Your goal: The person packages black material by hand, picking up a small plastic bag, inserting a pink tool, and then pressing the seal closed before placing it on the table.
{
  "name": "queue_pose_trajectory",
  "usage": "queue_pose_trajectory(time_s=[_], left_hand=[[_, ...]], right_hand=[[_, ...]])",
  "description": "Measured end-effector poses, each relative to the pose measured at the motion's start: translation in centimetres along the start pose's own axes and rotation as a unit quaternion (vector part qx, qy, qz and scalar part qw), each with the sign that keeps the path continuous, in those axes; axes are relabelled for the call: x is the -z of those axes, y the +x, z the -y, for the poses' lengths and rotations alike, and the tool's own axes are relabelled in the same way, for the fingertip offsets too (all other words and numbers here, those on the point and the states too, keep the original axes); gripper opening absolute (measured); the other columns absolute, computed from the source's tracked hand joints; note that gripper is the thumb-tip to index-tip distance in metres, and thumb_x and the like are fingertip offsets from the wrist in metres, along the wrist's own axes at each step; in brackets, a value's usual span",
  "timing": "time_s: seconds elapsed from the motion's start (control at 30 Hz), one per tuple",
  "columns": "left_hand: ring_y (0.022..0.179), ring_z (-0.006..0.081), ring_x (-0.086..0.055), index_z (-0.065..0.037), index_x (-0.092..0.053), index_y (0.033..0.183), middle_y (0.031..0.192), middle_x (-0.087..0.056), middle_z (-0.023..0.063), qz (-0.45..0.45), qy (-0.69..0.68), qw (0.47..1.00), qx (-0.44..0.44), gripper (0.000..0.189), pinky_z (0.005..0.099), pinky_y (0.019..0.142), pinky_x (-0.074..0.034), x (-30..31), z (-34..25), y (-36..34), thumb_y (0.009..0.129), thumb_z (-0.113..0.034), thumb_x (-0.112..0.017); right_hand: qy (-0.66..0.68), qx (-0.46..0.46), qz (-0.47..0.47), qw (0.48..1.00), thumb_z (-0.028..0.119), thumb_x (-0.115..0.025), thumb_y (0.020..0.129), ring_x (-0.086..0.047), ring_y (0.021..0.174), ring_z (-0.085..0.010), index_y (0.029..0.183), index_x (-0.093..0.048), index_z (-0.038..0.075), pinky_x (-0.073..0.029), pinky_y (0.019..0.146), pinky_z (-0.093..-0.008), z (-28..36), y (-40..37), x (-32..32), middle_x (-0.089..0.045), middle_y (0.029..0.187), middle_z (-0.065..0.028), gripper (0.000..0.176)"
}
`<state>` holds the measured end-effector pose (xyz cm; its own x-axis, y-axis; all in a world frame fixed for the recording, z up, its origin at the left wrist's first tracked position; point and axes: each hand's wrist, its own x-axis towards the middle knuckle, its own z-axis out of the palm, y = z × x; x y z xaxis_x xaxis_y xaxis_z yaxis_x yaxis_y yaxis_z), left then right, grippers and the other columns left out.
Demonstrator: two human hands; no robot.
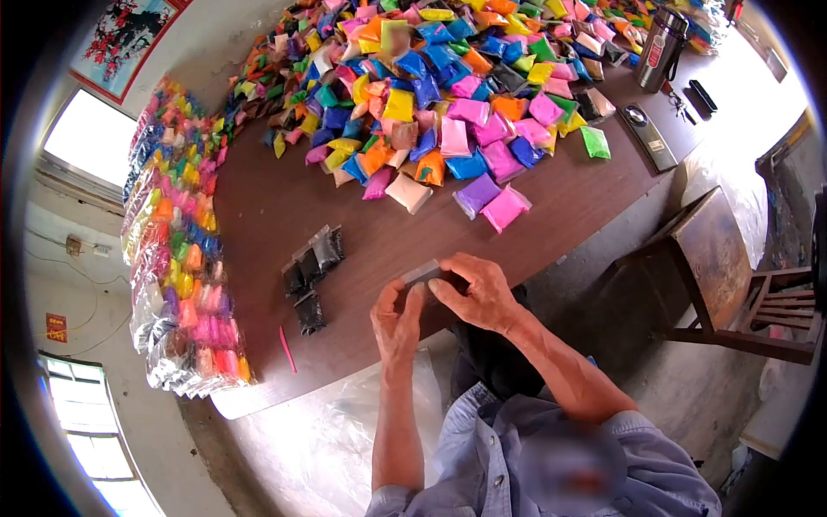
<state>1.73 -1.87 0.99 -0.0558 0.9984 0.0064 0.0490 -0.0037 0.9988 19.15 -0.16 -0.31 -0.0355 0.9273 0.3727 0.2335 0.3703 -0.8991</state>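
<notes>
My left hand [398, 320] and my right hand [476, 291] meet over the near edge of the brown table [370, 241]. Between their thumbs and fingers they pinch a small packet [421, 273] by its sides. A clear strip shows along its top; the fingers cover much of the rest, and the part between them looks dark. Left of my hands several black packets [326, 250] lie close together on the table. Beyond those, near the front edge, rests a thin pink stick [287, 349].
A large heap of colourful packets [448, 112] covers the far side. Clear bags full of packets [185, 284] stack along the left end. A steel flask [662, 50] and a flat metallic box [646, 136] stand at the far right. A wooden chair [715, 258] is to my right.
</notes>
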Motion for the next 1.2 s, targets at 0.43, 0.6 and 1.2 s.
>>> queue_pose_trajectory(time_s=[0.43, 0.6, 1.2], left_hand=[[0.083, 0.0062, -0.059, -0.001, -0.075, 0.110, 0.090, -0.069, -0.0031, -0.011, 0.025, 1.000, -0.003, 0.020, 0.0239, 0.075, -0.047, 0.1, 0.4, 0.0, 0.099, -0.018, -0.076], [0.083, 0.0051, -0.057, -0.002, -0.077, 0.110, 0.092, -0.070, -0.0035, -0.034, 0.069, 0.997, -0.006, 0.021, 0.0222, 0.075, -0.045, 0.4, 0.8, 0.0, 0.100, -0.021, -0.077], [0.086, 0.0073, -0.060, -0.001, -0.077, 0.107, 0.092, -0.073, -0.0011, -0.021, 0.026, 0.999, 0.024, 0.022, 0.0248, 0.078, -0.048, 0.0, -0.1, -0.3, 0.098, -0.021, -0.076]], right_hand=[[0.017, -0.013, 0.015, 1.000, 0.008, -0.075, 0.093, -0.067, 0.075, -0.0237, 0.103, -0.073, 0.003, -0.053, 0.064, -0.0333, 0.1, 0.1, 0.2, -0.069, 0.089, -0.0107, 0.012], [0.021, 0.010, -0.004, 1.000, 0.009, -0.075, 0.092, -0.066, 0.071, -0.0272, 0.102, -0.072, 0.003, -0.052, 0.062, -0.0375, -0.1, 0.2, -0.2, -0.069, 0.087, -0.0114, 0.013], [0.051, -0.038, 0.006, 0.998, 0.009, -0.075, 0.093, -0.065, 0.069, -0.0234, 0.103, -0.072, 0.001, -0.052, 0.063, -0.0337, 0.1, -0.1, -0.1, -0.068, 0.086, -0.0114, 0.013]])
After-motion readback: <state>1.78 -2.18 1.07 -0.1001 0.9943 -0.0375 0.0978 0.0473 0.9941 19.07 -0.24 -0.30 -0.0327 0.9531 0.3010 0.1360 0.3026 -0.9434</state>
